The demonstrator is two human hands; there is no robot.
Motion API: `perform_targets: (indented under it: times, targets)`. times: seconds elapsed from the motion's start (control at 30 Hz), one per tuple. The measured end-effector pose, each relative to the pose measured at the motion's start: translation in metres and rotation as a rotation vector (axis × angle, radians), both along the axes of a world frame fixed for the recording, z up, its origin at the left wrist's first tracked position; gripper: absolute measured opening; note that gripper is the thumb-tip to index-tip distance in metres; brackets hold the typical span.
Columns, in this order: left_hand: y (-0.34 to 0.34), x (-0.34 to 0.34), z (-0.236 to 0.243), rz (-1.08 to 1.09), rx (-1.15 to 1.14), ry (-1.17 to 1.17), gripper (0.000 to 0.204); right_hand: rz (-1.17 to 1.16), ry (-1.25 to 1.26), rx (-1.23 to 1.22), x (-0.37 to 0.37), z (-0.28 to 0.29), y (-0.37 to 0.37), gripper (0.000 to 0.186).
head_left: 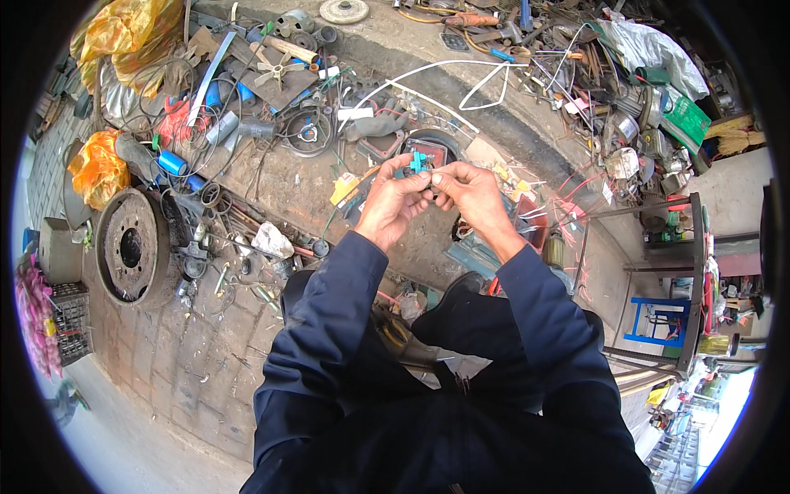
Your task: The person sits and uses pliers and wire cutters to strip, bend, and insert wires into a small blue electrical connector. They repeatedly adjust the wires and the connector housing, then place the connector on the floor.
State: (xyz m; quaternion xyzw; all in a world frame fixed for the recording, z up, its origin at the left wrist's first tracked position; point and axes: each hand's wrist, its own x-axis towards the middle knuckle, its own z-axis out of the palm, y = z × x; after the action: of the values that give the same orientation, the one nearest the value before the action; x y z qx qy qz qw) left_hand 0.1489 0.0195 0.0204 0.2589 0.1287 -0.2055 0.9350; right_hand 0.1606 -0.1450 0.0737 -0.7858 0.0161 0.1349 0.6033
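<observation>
My two hands meet in front of me over the cluttered ground. The left hand [391, 206] is closed, its thumb and fingertips around a small blue plastic piece [418, 162] that sticks up above the fingers. Against it, my right hand [476, 193] is closed in a pinch. Something small and dark sits between the fingertips of both hands, too covered to name. Just beyond them is a round dark container [448, 138] with a reddish inside. A yellow piece [343, 188] lies left of my left hand.
A big rusty wheel rim [127, 247] stands at left, near an orange plastic bag [99, 169]. White bent strips [440, 103] cross the ground ahead. Scrap metal piles up at far right, by a metal frame [695, 280] and a blue stool [658, 323]. Pliers [395, 332] lie between my legs.
</observation>
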Motion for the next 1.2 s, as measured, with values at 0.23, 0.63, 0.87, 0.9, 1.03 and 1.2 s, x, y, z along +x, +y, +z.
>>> perform_targets:
  times: [0.23,0.63,0.87,0.9,1.03,1.2]
  targets:
    - [-0.003,0.0,0.0,0.03,0.004,0.012,0.058,-0.082,0.165,0.089,0.004,0.005,0.003,0.014]
    - [-0.005,0.0,-0.002,0.069,0.031,0.017,0.058,-0.118,0.169,0.05,0.005,-0.002,0.012,0.013]
    - [-0.004,0.003,-0.006,0.022,0.0,0.075,0.048,-0.045,-0.018,-0.096,-0.003,-0.007,0.01,0.018]
    - [-0.004,0.004,-0.007,0.018,-0.009,0.082,0.047,-0.045,-0.007,-0.064,-0.003,-0.007,0.01,0.018]
    - [-0.002,0.004,-0.008,0.007,-0.055,0.067,0.049,-0.063,0.14,0.185,0.001,-0.006,0.005,0.016]
    - [-0.003,0.004,-0.006,0.025,-0.055,0.093,0.046,-0.025,0.192,0.191,0.003,0.003,0.0,0.015]
